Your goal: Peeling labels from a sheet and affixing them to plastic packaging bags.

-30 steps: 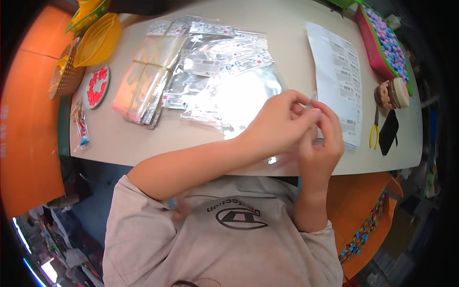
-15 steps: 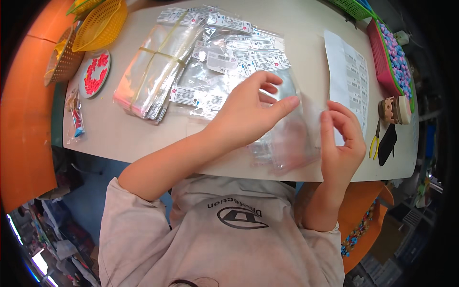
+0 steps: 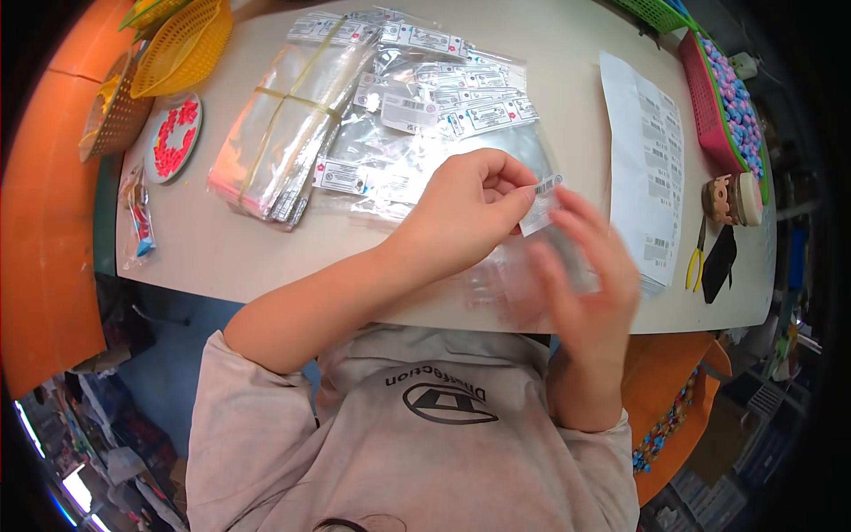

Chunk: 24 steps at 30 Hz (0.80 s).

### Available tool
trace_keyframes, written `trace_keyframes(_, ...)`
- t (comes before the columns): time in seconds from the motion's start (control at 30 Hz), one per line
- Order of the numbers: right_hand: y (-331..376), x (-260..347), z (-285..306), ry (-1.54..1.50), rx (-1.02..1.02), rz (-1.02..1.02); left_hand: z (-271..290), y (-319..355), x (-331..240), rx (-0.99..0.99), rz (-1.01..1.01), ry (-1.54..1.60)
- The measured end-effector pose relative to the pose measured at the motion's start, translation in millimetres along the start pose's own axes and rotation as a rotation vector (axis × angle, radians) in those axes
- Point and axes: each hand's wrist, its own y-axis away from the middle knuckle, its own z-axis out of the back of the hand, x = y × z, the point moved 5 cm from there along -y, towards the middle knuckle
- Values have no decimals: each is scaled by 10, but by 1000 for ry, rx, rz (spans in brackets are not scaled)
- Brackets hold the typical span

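Note:
A small white barcode label (image 3: 538,209) is pinched between the thumb and fingers of my left hand (image 3: 474,208). Right beside it is my right hand (image 3: 592,275), its thumb and fingers apart and partly smeared by motion; the fingertips are close to the label's edge. Under both hands lie clear plastic bags (image 3: 510,146), spread in a loose pile and topped with printed strips. One bag carries a white barcode label (image 3: 409,113). To the right, sheets of labels (image 3: 634,168) lie stacked, with rows of small printed labels along the right side.
A banded bundle of clear bags (image 3: 284,115) lies at left, near a plate (image 3: 194,105) of red pieces and yellow baskets (image 3: 182,53). At right are a pink basket (image 3: 700,115) of blue and purple beads, a lidded jar (image 3: 734,200), yellow-handled pliers (image 3: 694,270) and a black object (image 3: 720,266).
My right hand has moved left from the label sheets to my left hand and its fingers have parted. The small label now shows in my left hand, whose fingers have closed.

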Motion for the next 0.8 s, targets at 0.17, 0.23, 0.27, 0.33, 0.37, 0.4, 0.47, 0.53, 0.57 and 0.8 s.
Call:
trace_keyframes(0.17,-77,-439,172,-457,-95,-526,-49,34,-16,91,-43,-111)
trace_keyframes(0.23,-82,-507,198,-523,-53,-554,-49,56,-45,98,-56,-162)
trace_keyframes(0.27,-72,-564,211,-591,-31,-571,-50,70,-67,104,-68,-212)
trace_keyframes(0.33,-72,-595,191,-661,-6,-590,-33,83,-106,77,-71,-249)
trace_keyframes(0.37,-78,-590,174,-688,-14,-607,-21,81,-110,54,-73,-285)
trace_keyframes(0.4,-78,-599,160,-716,-21,-624,-18,75,-98,53,-70,-286)
trace_keyframes(0.47,-79,-660,174,-718,-11,-621,-28,63,-104,73,-86,-284)
trace_keyframes(0.53,-70,-713,195,-723,0,-618,-24,35,-86,52,-215,-313)
trace_keyframes(0.57,-77,-726,218,-669,-8,-586,-26,39,-119,29,-345,-340)
trace_keyframes(0.8,-93,-1008,454,-527,-272,-619,-307,251,48,64,-686,-1097)
